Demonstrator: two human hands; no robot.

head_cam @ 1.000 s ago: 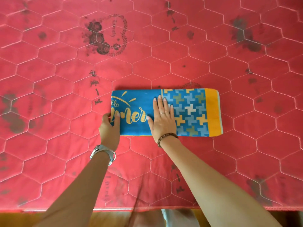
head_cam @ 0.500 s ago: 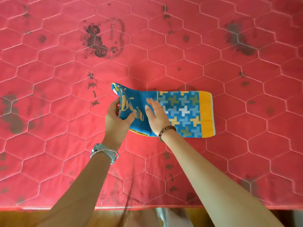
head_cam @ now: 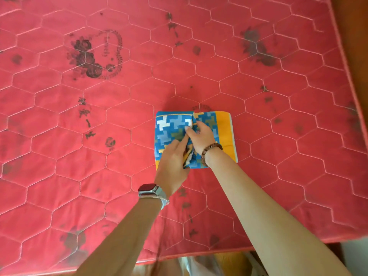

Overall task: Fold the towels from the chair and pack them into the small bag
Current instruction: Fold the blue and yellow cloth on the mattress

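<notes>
Two hands meet on one towel [head_cam: 171, 124]. The left grip [head_cam: 172, 162] has the loose flap pinched at its near corner, where the cloth bunches up and shows a pale underside. The right grip [head_cam: 201, 136] sits just beside it, touching it, with fingers bent down onto the flap's free edge at the middle of the towel; how much cloth those fingers hold I cannot tell. The flap lies over the left half of the towel, and its edge runs up between the two hands. The towel is a compact folded block, blue with pale and olive stepped shapes and an orange stripe along its right end, lying flat on the mattress [head_cam: 79, 156] a little right of centre. There is one smartwatch [head_cam: 148, 189] with a dark red face on the left wrist, and one brown bead bracelet [head_cam: 211, 149] on the right wrist, resting on the towel. The single red mattress is quilted in hexagons and printed with faded dark flowers. A wooden bed frame [head_cam: 356, 46] shows along its right side, and something pale and blurred shows below its near edge.
</notes>
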